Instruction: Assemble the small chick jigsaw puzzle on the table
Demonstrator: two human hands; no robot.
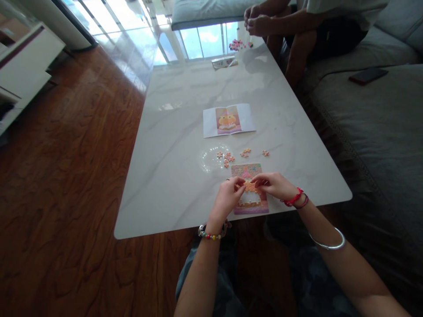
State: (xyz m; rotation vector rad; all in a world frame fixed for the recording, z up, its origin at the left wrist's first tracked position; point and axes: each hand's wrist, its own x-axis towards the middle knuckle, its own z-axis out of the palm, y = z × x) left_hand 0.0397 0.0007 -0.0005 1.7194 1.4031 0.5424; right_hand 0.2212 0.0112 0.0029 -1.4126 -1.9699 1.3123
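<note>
A small pink jigsaw puzzle lies near the front edge of the white marble table. Both my hands rest over its middle. My left hand and my right hand have their fingertips pinched together on an orange puzzle piece at the puzzle's centre. Several loose pieces lie just beyond the puzzle, some on a clear plastic bag. Further back lies the printed reference picture.
Another person sits on the grey sofa at the table's far right, hands together above a pile of pink pieces. A dark phone lies on the sofa. Wooden floor spreads to the left, with a white cabinet.
</note>
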